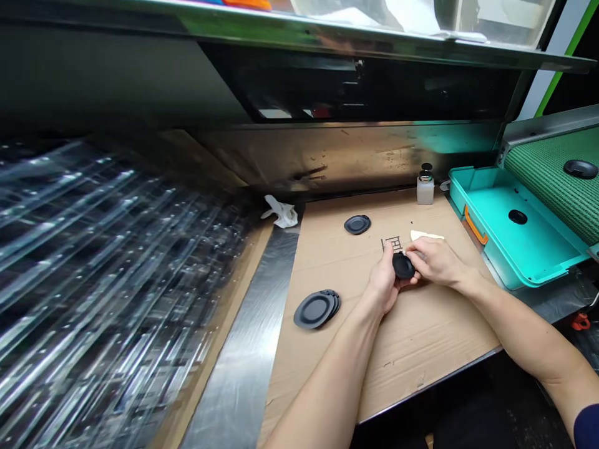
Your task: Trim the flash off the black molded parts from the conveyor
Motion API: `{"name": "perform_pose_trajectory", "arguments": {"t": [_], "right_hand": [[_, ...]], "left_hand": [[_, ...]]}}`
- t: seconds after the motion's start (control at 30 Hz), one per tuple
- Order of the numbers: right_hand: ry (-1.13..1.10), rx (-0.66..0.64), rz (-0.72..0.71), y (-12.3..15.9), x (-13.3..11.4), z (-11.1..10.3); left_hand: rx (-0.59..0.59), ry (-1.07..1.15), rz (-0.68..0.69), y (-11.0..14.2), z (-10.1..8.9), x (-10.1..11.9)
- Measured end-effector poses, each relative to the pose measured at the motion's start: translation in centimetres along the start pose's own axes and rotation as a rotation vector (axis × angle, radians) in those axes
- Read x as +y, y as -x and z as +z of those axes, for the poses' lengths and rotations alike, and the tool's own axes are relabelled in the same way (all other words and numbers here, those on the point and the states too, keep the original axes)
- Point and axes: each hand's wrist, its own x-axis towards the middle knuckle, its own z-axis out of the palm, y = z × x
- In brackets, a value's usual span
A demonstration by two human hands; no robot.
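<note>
Head view, both hands low over the right part of the cardboard sheet [327, 368], which I see covering the counter [238, 362]. The thing in work is a small black disc [403, 266], held up between the hands, its dished face toward my camera. Left hand [384, 280]: fingers grasping the disc by its left side, thumb upright along the rim. Right hand [434, 259]: fingers closed on the disc's right and upper edge. A small pale speck shows by the right fingertips; I cannot tell what it is.

Just behind the right hand, a white pad [421, 235], partly covered. Dark marker strokes [394, 243] on the cardboard behind the disc. To the left, an overlapping stack of black discs [314, 310]; farther back, a smaller black pile [357, 224]. Bottle with a dark top [425, 189] at the far edge, crumpled white tissue [282, 213] at the far left corner.

Right side: teal tray [543, 249] with an orange clasp [475, 226], one black piece [517, 217] inside; beyond it a green belt [547, 168] carrying another dark part [580, 168]. Far left, clear plastic trays [107, 293], badly blurred.
</note>
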Motion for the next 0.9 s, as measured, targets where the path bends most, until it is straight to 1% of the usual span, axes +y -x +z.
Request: {"name": "perform_pose_trajectory", "arguments": {"t": [0.1, 0.17, 0.3, 0.37, 0.43, 0.57, 0.67, 0.73, 0.8, 0.83, 0.9], "right_hand": [[0.084, -0.002, -0.005, 0.2, 0.0, 1.1], [0.113, 0.003, 0.003, 0.3, 0.0, 1.3], [0.095, -0.047, 0.021, 0.2, 0.2, 0.6], [0.044, -0.093, 0.003, 0.1, 0.4, 0.1], [0.001, -0.111, -0.023, 0.0, 0.7, 0.0], [-0.007, -0.051, -0.037, 0.3, 0.6, 0.3], [-0.026, 0.019, 0.031, -0.1, 0.0, -0.4], [0.000, 0.142, 0.130, -1.6, 0.0, -1.9], [0.090, 0.263, 0.240, -4.4, 0.7, -4.1], [0.152, 0.290, 0.293, -6.2, 1.3, -5.4], [0.285, 0.256, 0.403, -10.1, 3.0, -7.8]], "left_hand": [[0.029, -0.074, 0.048, 0.0, 0.3, -0.6], [0.029, -0.121, 0.063, 0.0, 0.2, -0.7], [0.017, -0.249, 0.095, -0.3, -0.2, -0.8], [0.021, -0.290, 0.105, -0.3, -0.3, -0.9], [0.019, -0.300, 0.107, -0.4, -0.3, -1.0], [-0.003, -0.309, 0.104, -0.6, -0.4, -1.0], [0.018, -0.249, 0.107, -0.7, -0.4, -0.9], [0.035, -0.198, 0.112, -0.7, -0.3, -1.0], [0.031, -0.190, 0.126, -0.7, -0.3, -1.1], [0.024, -0.200, 0.138, -0.7, -0.3, -1.2], [0.005, -0.224, 0.160, -0.5, -0.3, -1.4]]}}
